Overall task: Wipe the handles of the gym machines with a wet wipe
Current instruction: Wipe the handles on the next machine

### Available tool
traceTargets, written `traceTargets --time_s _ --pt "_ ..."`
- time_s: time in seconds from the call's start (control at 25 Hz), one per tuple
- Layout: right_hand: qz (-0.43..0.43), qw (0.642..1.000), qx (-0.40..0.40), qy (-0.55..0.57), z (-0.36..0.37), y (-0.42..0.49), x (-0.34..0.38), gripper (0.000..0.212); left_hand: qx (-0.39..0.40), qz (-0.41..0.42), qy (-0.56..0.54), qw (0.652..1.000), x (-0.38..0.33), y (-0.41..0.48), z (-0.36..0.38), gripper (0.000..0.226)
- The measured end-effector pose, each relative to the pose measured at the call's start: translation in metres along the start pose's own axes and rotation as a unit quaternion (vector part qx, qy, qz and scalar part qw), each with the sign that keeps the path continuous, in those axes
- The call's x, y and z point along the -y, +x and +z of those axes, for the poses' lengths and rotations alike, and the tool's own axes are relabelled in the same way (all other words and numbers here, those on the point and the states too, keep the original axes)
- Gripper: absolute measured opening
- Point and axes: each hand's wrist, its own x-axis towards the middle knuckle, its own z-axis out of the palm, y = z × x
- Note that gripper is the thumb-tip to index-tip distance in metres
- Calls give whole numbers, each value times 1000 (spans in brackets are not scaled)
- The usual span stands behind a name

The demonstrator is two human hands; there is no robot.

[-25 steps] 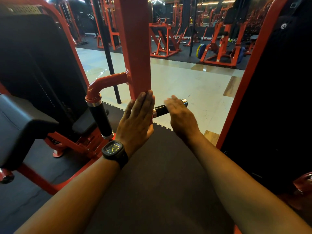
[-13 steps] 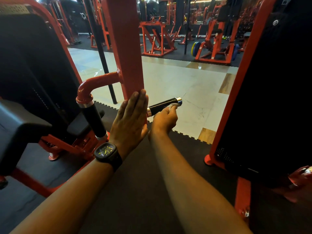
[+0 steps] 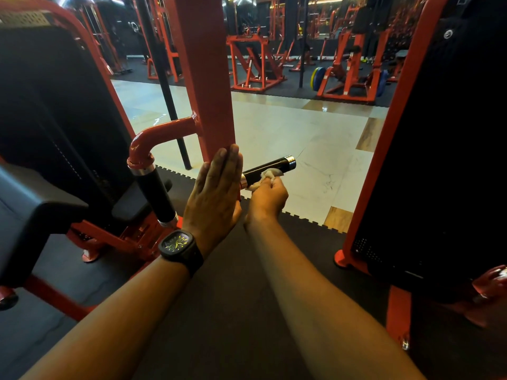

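Observation:
A short black handle (image 3: 274, 166) with a chrome end cap sticks out to the right of an orange upright post (image 3: 204, 86). My right hand (image 3: 267, 198) grips a crumpled white wet wipe (image 3: 264, 179) against the underside of that handle, near its inner end. My left hand (image 3: 215, 192), with a dark watch on the wrist, rests flat with straight fingers against the post. A second black handle (image 3: 156, 196) hangs downward from a curved orange tube left of the post.
A black padded seat (image 3: 33, 215) and orange frame stand at the left. A tall black weight-stack cover (image 3: 439, 149) with an orange edge stands at the right. Black rubber matting lies underfoot, pale tiled floor (image 3: 301, 138) beyond, and several orange machines at the back.
My right hand has dropped from on top of the handle to below it and slid inward toward the post; the white wipe now shows. My left hand stays flat on the post.

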Motion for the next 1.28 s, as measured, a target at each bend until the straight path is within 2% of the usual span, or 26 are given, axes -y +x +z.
traceTargets --time_s 0.08,0.16,0.24,0.32,0.36,0.4,0.52,0.56,0.6,0.64,0.72,0.76,0.84,0.88,0.92,1.0,1.04,1.08,1.16,1.2,1.28 --pt "-12 1000 11 -20 -5 2 0 22 1 8 -2 1000 0 1 -1 102" --pt "-63 994 39 -86 -10 -5 -8 20 -8 7 1 1000 1 1 -1 100" --pt "-180 972 29 -149 -15 -5 -20 30 -7 8 3 1000 1 1 -2 102" --pt "-320 918 39 -231 -23 10 -26 37 1 16 -8 1000 0 1 -4 107" --pt "-382 871 66 -301 -28 20 -26 40 2 18 -8 1000 1 2 -5 109" --pt "-447 806 97 -376 -33 28 -25 45 5 18 -4 1000 1 1 -6 111" --pt "-607 588 208 -493 -56 49 -14 49 10 15 11 1000 4 1 -6 111" --pt "-638 534 229 -506 -63 62 -5 48 11 15 12 1000 5 0 -6 110" --pt "-644 516 227 -517 -67 74 7 49 11 15 12 1000 4 0 -6 110" --pt "-623 542 203 -526 -68 85 17 48 9 15 9 1000 3 1 -6 109" --pt "-552 629 171 -521 -58 83 23 45 3 10 1 1000 -1 1 -6 107" --pt "-543 629 206 -517 -50 75 20 43 -1 6 1 1000 -2 1 -5 107" --pt "-570 550 321 -520 -43 66 14 44 -3 1 8 1000 -3 1 -4 108" --pt "-575 521 353 -523 -42 72 21 44 -2 2 10 1000 -2 2 -4 109" --pt "-569 523 346 -532 -41 82 32 43 1 5 12 1000 -1 2 -4 111" --pt "-528 571 258 -573 -40 99 50 37 3 9 13 1000 0 1 -5 111" --pt "-511 581 235 -588 -39 98 54 35 3 7 10 1000 0 1 -5 110" --pt "-508 572 253 -592 -35 92 53 33 4 3 8 1000 -2 2 -4 108" --pt "-518 522 341 -586 -30 78 51 30 7 -5 5 1000 -3 2 -2 106" --pt "-510 509 359 -593 -30 80 54 29 9 -5 5 1000 -3 2 -2 106" --pt "-465 527 318 -636 -33 94 70 27 6 3 7 1000 -2 2 -2 107"
